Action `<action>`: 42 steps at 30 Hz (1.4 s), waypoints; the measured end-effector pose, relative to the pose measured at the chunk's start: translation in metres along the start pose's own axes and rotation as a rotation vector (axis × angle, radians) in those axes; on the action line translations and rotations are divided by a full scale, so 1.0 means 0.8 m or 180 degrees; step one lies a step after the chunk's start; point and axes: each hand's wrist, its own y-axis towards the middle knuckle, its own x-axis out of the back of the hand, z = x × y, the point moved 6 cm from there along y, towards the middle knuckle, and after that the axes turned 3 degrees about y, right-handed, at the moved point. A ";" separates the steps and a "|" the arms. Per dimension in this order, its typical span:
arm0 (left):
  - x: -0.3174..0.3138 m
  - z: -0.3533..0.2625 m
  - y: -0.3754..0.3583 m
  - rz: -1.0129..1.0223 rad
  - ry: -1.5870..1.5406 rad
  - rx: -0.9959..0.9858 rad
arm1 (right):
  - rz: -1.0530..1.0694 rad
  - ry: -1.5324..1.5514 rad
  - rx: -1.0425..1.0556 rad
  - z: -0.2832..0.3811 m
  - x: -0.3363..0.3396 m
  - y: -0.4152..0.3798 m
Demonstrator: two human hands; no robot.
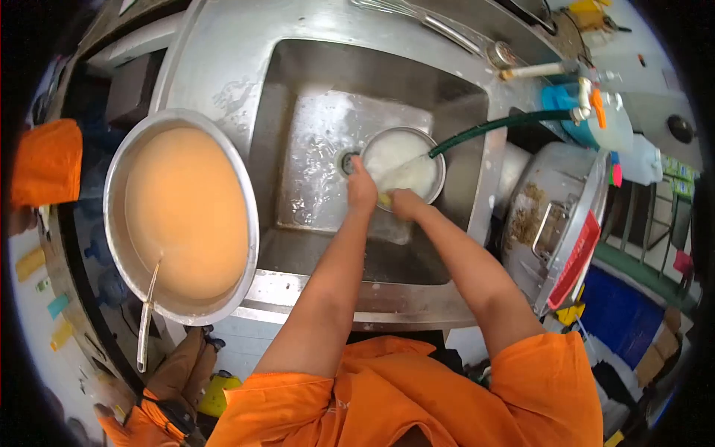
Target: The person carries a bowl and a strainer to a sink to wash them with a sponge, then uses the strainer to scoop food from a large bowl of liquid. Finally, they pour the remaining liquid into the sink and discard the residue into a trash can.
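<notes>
In the steel sink stands a round metal pot [441, 177] with cloudy whitish water in it. My left hand [363, 190] grips the pot's near left rim, its thumb pointing up along the outside. Close beside it, my right hand [407, 203] is closed at the near rim around a small yellow sponge [384, 200], mostly hidden by the fingers. A green hose [499, 130] runs from the tap on the right, and its end reaches into the pot.
Wet sink floor [320, 201] surrounds the pot. Left on the counter stands a large metal basin [115, 194] of orange liquid with a ladle [144, 331]. A whisk [450, 33] lies behind the sink. To the right sits a big dirty pot [547, 216]. Other people in orange are at left.
</notes>
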 end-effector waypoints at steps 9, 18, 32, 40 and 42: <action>-0.001 0.011 0.012 0.0047 -0.0123 -0.0090 | -0.1317 -0.1488 0.0947 -0.169 -0.209 0.215; 0.028 -0.008 -0.006 -0.0164 -0.0316 -0.0285 | -0.0336 -0.0970 0.0877 -0.073 -0.063 0.231; -0.004 0.008 0.005 -0.0555 -0.0102 -0.0308 | -0.3896 -0.7455 0.1840 -0.285 -0.146 0.267; 0.037 -0.027 -0.045 -0.1554 0.2398 -0.1182 | 0.0861 -1.3367 0.1351 -0.071 0.008 0.133; 0.008 -0.037 -0.078 -0.0810 0.2757 -0.2778 | 0.2848 -1.2692 0.0990 -0.057 0.050 0.066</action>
